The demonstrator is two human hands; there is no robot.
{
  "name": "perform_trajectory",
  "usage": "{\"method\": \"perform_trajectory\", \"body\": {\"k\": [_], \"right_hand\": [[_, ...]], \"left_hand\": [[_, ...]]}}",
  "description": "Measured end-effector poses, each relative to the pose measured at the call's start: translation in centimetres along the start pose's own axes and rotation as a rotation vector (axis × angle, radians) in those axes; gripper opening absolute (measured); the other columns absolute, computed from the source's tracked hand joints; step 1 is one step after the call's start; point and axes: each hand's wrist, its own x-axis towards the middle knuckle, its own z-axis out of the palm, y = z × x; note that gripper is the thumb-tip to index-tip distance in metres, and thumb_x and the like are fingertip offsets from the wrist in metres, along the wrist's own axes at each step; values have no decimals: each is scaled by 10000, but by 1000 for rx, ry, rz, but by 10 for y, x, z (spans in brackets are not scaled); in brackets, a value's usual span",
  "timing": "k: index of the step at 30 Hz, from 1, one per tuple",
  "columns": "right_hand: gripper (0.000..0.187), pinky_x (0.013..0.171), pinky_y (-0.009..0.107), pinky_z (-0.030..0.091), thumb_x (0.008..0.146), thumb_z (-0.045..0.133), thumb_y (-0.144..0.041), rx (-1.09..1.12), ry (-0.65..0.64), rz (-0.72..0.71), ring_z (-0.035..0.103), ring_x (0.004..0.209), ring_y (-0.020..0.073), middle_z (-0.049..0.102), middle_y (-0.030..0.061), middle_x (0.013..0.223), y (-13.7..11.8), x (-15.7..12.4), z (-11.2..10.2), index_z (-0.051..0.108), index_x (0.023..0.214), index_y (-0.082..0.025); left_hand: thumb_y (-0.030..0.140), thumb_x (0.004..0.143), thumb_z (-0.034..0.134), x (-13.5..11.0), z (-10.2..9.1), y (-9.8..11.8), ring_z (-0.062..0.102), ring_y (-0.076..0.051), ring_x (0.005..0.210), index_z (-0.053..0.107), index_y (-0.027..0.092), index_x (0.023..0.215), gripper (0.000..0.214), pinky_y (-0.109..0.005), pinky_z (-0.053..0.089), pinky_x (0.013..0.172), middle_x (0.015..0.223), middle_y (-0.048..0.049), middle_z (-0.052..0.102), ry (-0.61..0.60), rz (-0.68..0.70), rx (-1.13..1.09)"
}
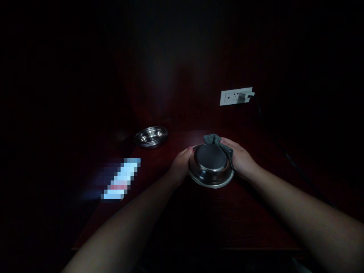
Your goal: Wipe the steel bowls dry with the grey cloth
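Note:
Between my hands is a shiny metal bowl (212, 163), tilted so that its underside faces me. My left hand (181, 165) grips the bowl's left rim, thumb on the outside. On the far right side, my right hand (237, 155) is closed on a dark grey-green cloth (227, 148) that is pressed against the bowl's rim and wall. The fingers of both hands are partly hidden behind the bowl and cloth. Further back on the left, several nested metal bowls (151, 137) rest upright on the dark red table (182, 220).
A bright, pixelated screen-like object (122, 180) lies at the table's left edge. On the back wall is a white power socket (231, 97) with a plug (246, 96) in it. A dark cable (295, 165) runs down the right side. The surroundings are very dark.

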Motion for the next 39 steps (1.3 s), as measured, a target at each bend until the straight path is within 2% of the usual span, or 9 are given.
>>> {"method": "perform_trajectory", "body": {"k": [7, 13, 17, 21, 24, 26, 30, 34, 39], "right_hand": [[291, 663, 288, 486, 758, 707, -445, 94, -62, 138, 635, 671, 165, 725, 13, 792, -2, -2, 1, 708, 931, -211], [212, 604, 258, 467, 716, 741, -377, 136, -23, 196, 601, 596, 137, 699, -8, 700, -6, -5, 6, 697, 835, -207], [176, 595, 254, 470, 718, 738, -350, 177, 44, 153, 601, 594, 137, 685, -14, 669, -9, -6, 10, 681, 805, -209], [172, 619, 274, 484, 750, 701, -374, 143, 175, 39, 630, 662, 167, 694, -7, 716, -7, -1, 6, 665, 826, -225], [169, 642, 295, 491, 772, 668, -396, 82, 268, -29, 646, 734, 195, 698, -4, 751, -2, 3, 2, 648, 831, -239], [194, 665, 311, 494, 790, 643, -429, 51, 281, -49, 648, 777, 211, 700, 3, 788, 2, 5, 0, 638, 839, -241], [279, 705, 327, 480, 818, 596, -509, -59, 216, -90, 630, 795, 214, 689, 7, 829, 10, 6, -2, 624, 861, -235], [321, 779, 350, 474, 853, 558, -533, -153, 82, -118, 620, 844, 211, 680, 19, 916, 11, 4, -2, 618, 979, -243], [339, 819, 386, 474, 842, 600, -495, -196, -31, -124, 614, 878, 221, 660, 36, 974, 5, 0, -2, 580, 1057, -234]], "left_hand": [[321, 893, 502, -3, 2, 0, 683, -212, 869, 709, 121, 1039, 323, -335, 473, 872, 971, -110, 743, -12, -96, -54], [354, 895, 508, -5, 5, -3, 677, -209, 869, 698, 103, 1038, 346, -338, 465, 890, 956, -116, 739, 56, -150, -96], [463, 902, 482, -3, 7, -6, 671, -205, 860, 687, 97, 1028, 438, -325, 477, 857, 950, -126, 729, 117, -218, -136], [580, 898, 413, -3, 6, -12, 641, -173, 686, 661, 159, 1034, 508, -296, 492, 664, 808, -74, 701, 140, -261, -28], [635, 873, 407, -7, 5, -16, 526, -130, 506, 620, 175, 963, 515, -245, 423, 512, 580, -9, 570, 118, -170, 156], [615, 855, 464, -10, 6, -17, 519, -118, 517, 576, 194, 1010, 462, -230, 409, 484, 646, -1, 575, 83, -76, 197], [596, 835, 507, -10, 6, -14, 567, -125, 617, 525, 235, 1126, 464, -234, 435, 482, 924, -36, 616, 108, -56, 184], [636, 828, 478, -5, 4, -13, 539, -117, 584, 545, 219, 1066, 485, -233, 411, 477, 873, -35, 610, 200, -90, 165], [667, 807, 482, -2, 0, -14, 510, -112, 533, 554, 206, 1003, 506, -233, 384, 465, 751, -7, 581, 225, -80, 140]]}}
